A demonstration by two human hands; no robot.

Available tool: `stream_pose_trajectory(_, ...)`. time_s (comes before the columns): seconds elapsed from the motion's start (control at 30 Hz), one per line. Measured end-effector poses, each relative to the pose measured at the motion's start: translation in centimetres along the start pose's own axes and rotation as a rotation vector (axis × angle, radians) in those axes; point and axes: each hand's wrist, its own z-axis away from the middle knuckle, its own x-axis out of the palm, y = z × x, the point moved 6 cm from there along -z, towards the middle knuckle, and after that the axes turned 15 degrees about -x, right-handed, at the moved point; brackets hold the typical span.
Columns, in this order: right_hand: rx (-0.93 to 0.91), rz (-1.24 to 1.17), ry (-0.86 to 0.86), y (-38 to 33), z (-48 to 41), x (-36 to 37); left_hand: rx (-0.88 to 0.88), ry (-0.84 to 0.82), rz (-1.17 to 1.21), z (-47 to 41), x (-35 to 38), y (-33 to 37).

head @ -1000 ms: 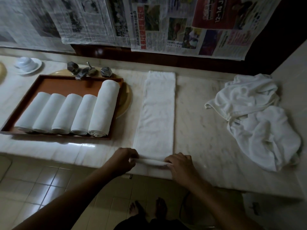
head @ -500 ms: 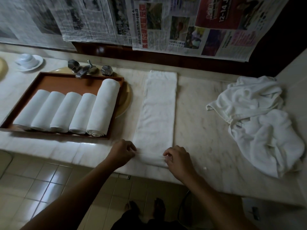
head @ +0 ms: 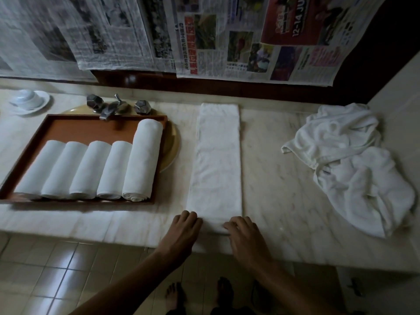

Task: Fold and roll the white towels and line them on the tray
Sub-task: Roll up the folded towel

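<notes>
A white towel (head: 217, 160), folded into a long narrow strip, lies on the marble counter (head: 277, 178) and runs away from me. Its near end is turned into a small roll. My left hand (head: 184, 230) grips the roll's left end with curled fingers. My right hand (head: 244, 233) grips the right end the same way. To the left, a brown tray (head: 75, 126) holds several rolled white towels (head: 91, 169) side by side, the rightmost one longer than the others.
A heap of unfolded white towels (head: 354, 169) lies at the right, against a side wall. A metal tap (head: 113, 108) and a yellow basin (head: 173, 146) sit behind and under the tray. A cup on a saucer (head: 28, 101) stands far left. Newspaper covers the back wall.
Both hands have moved forward along the strip with its near end. The loose edge they pinched a second ago is now turned over into a small roll.
</notes>
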Motion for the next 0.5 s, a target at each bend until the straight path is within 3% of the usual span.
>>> stream_pose_trajectory(0.23, 0.064, -0.020, -0.075, 1.7, -1.2, -0.1, -0.003, 0.024, 0.054, -1.0, -1.1, -1.3)
stream_pose_trajectory(0.4, 0.192, -0.344, -0.065, 2.9, -0.5, -0.3, -0.141, -0.083, 0.346, -1.3, -2.9, -2.5)
stream_pose_trajectory(0.5, 0.298, -0.465, 0.049, 3.4, -0.2, -1.0, -0.299, -0.164, 0.583, -1.4, -3.1, -4.2)
